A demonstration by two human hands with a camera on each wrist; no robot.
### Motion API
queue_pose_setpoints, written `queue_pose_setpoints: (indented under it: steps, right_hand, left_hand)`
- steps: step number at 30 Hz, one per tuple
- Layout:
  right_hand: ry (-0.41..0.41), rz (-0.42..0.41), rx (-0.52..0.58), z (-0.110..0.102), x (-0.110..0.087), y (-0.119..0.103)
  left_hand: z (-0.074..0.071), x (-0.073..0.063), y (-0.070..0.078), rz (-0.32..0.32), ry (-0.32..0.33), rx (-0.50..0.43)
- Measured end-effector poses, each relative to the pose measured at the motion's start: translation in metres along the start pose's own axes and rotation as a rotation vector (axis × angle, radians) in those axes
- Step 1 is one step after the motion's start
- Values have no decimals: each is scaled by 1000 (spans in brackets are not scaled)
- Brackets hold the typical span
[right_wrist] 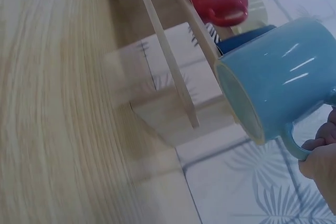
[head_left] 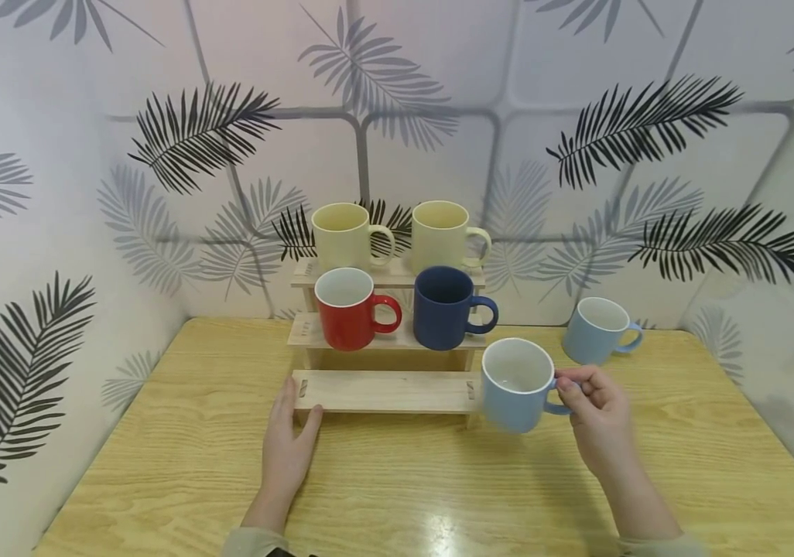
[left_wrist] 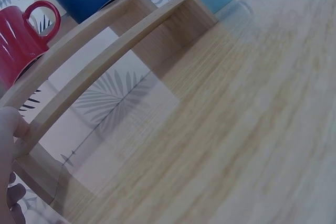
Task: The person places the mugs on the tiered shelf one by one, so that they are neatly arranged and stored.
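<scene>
In the head view, my right hand (head_left: 604,418) pinches the handle of a light blue mug (head_left: 514,394). That mug hangs upright just off the right end of the bottom tier of a wooden stepped rack (head_left: 383,391); the right wrist view shows its underside (right_wrist: 240,100). My left hand (head_left: 284,445) grips the left end of this bottom tier, thumb at the front edge and fingers along the side. A red mug (head_left: 348,321) and a dark blue mug (head_left: 442,319) stand on the middle tier. Two cream mugs, one left (head_left: 340,241) and one right (head_left: 439,241), occupy the top.
Another light blue mug (head_left: 595,333) stands on the wood-grain table (head_left: 383,495) at the back right, near the wall. Leaf-patterned wall covering (head_left: 432,77) rises behind the rack and along both sides. All the racked mugs have their handles pointing right.
</scene>
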State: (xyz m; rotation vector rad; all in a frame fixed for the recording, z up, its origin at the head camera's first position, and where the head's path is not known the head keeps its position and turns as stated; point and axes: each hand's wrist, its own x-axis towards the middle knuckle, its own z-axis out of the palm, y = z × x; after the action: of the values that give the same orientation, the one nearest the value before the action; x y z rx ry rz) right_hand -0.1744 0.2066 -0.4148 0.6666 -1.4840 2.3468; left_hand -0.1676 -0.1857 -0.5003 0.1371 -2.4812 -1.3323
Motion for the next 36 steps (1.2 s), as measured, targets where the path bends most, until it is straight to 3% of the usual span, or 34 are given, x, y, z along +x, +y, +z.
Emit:
queue_pose_setpoints:
  steps: [10, 18, 22, 36]
  right_hand:
    - [-58, -16, -6, 38, 7, 25]
    - [31, 51, -206, 68, 11, 53]
    - [37, 68, -272, 83, 14, 65]
    - [-15, 129, -268, 129, 20, 88]
  left_hand:
    - [0, 0, -1, 2, 7, -6]
    - [0, -1, 1, 4, 8, -15]
    - [0, -1, 1, 1, 15, -12]
    - [1, 1, -1, 6, 58, -12]
